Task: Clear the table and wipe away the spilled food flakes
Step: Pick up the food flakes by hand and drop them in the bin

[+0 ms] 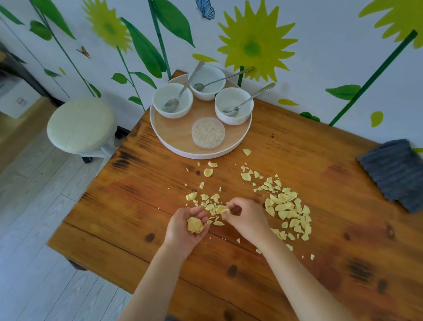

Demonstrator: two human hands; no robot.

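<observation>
The left hand [187,228] lies palm up and cupped, half open, with a small heap of pale yellow food flakes [195,225] resting in the palm. The right hand [245,220] sits just beside it, back upward, fingers curled in a pinch on a few flakes [223,210] at its fingertips; what lies under that palm is hidden.

More flakes are spread on the wooden table [336,259] around both hands: a loose scatter just beyond the left hand's fingers, and the thickest patch [287,212] just right of the right hand, partly covered by the right wrist. They are too many and too small to count.

Near the person, the table's front edge is cut off by the bottom of the frame, and both forearms run out of view there. Left of the left hand the table edge is close, with pale floorboards below. Bare wood lies open right of the right forearm.

Farther out beyond the hands, a round tray [177,132] sits at the table's far corner against the painted wall. It holds three white bowls [172,100], each with one spoon [183,89], and one small clear tub of grain [208,132]. Far to the right of the right hand lies one folded grey cloth [399,175], near the table's edge. One round stool [81,124] stands beyond the left edge.
</observation>
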